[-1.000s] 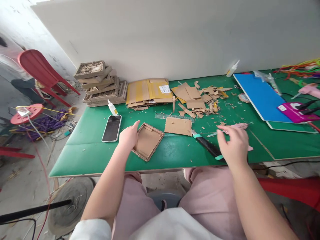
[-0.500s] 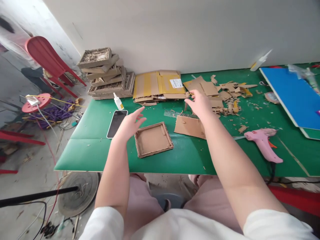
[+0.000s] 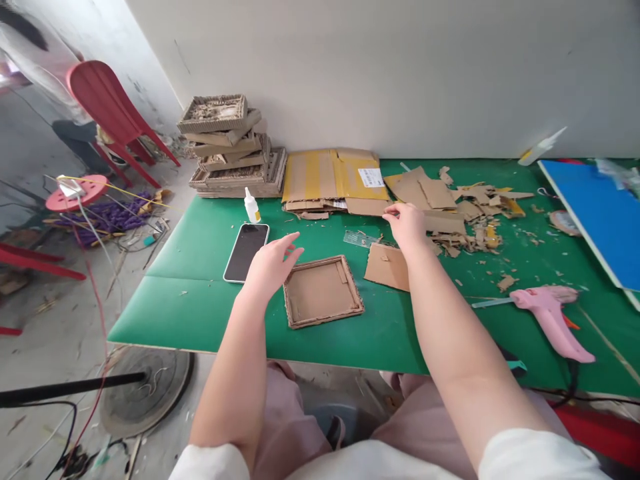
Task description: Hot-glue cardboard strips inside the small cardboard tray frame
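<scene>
My left hand (image 3: 273, 265) is open and holds nothing, its fingers apart over the left edge of a shallow cardboard tray (image 3: 323, 321). The tray lies flat on the green table (image 3: 185, 313). Fingers and thumb of my right hand (image 3: 406, 225) are pinched together near the front of a flattened, yellow-taped cardboard box (image 3: 313, 170). What they pinch, if anything, is too small to make out. Beneath my right wrist lies a flat cardboard piece (image 3: 385, 267), partly hidden by the arm. A clear ruler (image 3: 360, 239) sits just behind that piece.
Left of the tray are a phone (image 3: 246, 253) and a small glue bottle (image 3: 252, 205). Stacked cardboard trays (image 3: 233, 150) stand at the back left. Cardboard scraps (image 3: 470, 213) spread to the right, with a pink glue gun (image 3: 553, 320) and a blue board (image 3: 600, 213) beyond.
The view has shifted, so the table's things sit lower and further right. My right hand's fingers have come together from a looser, parted pose. My left hand remains open beside the tray.
</scene>
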Tool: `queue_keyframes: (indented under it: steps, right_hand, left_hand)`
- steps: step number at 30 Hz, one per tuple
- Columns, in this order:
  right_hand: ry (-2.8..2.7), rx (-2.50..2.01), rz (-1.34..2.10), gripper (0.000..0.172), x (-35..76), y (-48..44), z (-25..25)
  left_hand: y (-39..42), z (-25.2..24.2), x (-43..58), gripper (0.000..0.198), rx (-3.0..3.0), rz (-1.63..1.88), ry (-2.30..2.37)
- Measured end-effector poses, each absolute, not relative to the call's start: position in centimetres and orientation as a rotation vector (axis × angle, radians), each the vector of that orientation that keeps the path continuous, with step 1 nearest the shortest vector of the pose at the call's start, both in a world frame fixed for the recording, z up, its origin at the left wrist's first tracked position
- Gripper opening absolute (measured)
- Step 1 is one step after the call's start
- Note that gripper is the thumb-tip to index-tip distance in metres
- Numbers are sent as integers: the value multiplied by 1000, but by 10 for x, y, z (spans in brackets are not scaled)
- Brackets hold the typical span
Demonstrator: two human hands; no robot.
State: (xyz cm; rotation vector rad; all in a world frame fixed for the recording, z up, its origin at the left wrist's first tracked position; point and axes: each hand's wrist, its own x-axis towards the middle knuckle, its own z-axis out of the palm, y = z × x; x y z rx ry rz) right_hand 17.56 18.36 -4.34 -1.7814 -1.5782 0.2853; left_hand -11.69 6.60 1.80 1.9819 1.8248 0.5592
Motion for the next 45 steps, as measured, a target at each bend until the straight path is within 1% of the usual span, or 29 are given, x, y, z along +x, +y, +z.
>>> queue_keyframes:
  steps: [2, 4, 8, 10, 12, 15, 17, 21, 27, 32, 39, 42, 45]
  right_hand:
    - [-1555, -1756, 330, 9, 180, 183, -42]
    - [-1499, -1725, 361, 13, 184, 181, -38]
    - [-1350, -1599, 444, 34, 184, 174, -21]
    - [-1310, -1503, 550, 39, 175, 171, -12]
    - [-1299, -1400, 672, 35, 161, 165, -5]
    - [-1310, -1265, 825, 19, 134, 152, 2]
    - [-1325, -1201, 902, 15, 116, 140, 3]
    - [-1405, -1108, 1030, 18, 92, 115, 0]
    - [-1429, -1140, 1182, 18, 84, 104, -14]
    - [-1442, -1155, 1204, 17, 81, 105, -22]
    - [-1537, -1165, 1214, 17, 78, 100, -23]
    - [-1757, -1240, 1071, 16, 80, 98, -20]
    - [-2011, -1297, 832, 9, 81, 98, -19]
  left_hand:
    - [65, 16, -118, 41, 1994, 537, 1827]
    - [64, 16, -119, 40, 2006, 543, 1826]
    - [62, 18, -118, 39, 2011, 591, 1819]
    - [62, 19, -116, 38, 2015, 599, 1805]
    - [61, 20, -113, 37, 2018, 615, 1778]
    - [62, 20, -108, 34, 2011, 670, 1736]
    - [62, 19, -106, 32, 2015, 699, 1733]
    - [64, 18, -107, 27, 2034, 714, 1746]
    - [64, 20, -113, 18, 2017, 728, 1685]
    - [61, 20, -116, 14, 2027, 713, 1625]
    - [55, 12, -125, 9, 2172, 564, 1716]
    - [51, 9, -128, 9, 2191, 515, 1752]
    - [47, 9, -129, 10, 2202, 431, 1773]
